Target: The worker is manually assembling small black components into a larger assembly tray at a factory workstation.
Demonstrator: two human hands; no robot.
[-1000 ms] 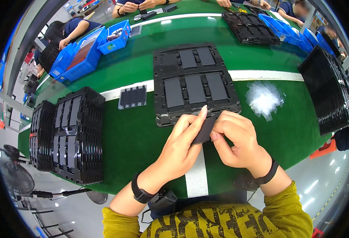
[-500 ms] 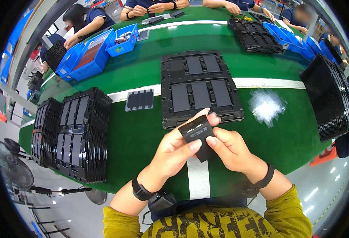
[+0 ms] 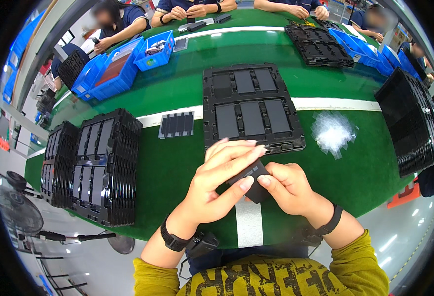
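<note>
The small flat black panel [image 3: 250, 180], held just above the green counter [image 3: 177, 163] near the person's chest, looks light, stiff and probably scratch-prone, best pinched by its edges. The left hand [image 3: 220, 178] curls over it, thumb beneath; the right hand [image 3: 286, 186] grips its right edge, both closed on it.

Both hands, left hand [image 3: 222, 180] and right hand [image 3: 288, 190], grip a small black panel [image 3: 252, 178] above the green table [image 3: 177, 167]
</note>
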